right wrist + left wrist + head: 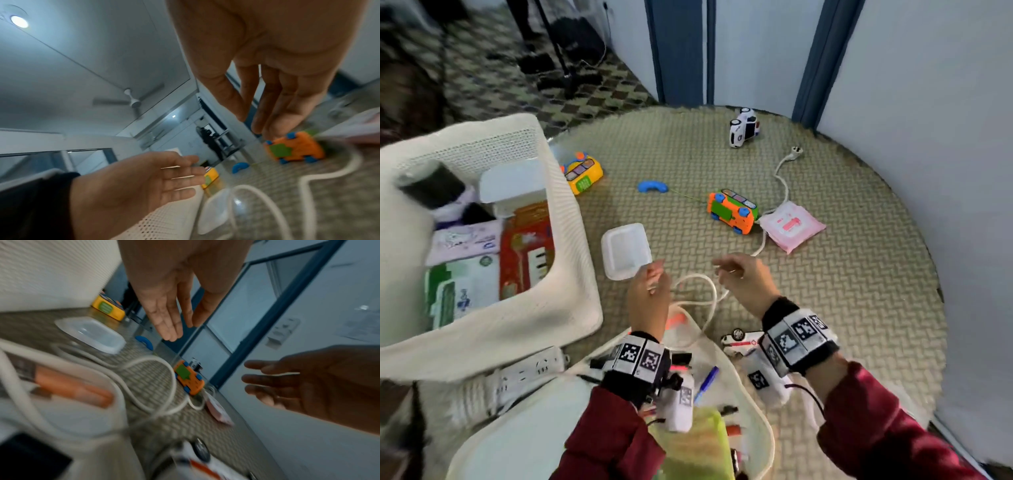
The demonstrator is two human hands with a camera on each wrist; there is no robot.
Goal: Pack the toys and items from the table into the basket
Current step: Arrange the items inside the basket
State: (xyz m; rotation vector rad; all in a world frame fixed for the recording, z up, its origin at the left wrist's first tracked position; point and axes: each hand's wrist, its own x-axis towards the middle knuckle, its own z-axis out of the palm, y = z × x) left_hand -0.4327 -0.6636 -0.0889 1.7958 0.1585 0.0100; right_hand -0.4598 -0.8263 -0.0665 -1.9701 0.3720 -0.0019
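Observation:
Both hands hover above the round table over a looped white cable [705, 294]. My left hand [650, 291] is open, fingers straight, holding nothing, just right of a clear plastic lid [625, 250]. My right hand [739, 277] is open too, palm facing the left one. The white mesh basket [571, 219] stands at the left with packets and boxes inside. On the table lie an orange toy bus [732, 210], a yellow toy [582, 173], a blue handset [652, 186], a pink wipes pack [792, 224] and a white toy car [744, 126].
A white power strip [530, 368] lies by the basket's near side. A small ambulance toy [739, 341], a blue pen [705, 383] and a green-yellow item [702, 442] sit at the near edge. Walls and blue frames close in behind the table [859, 308].

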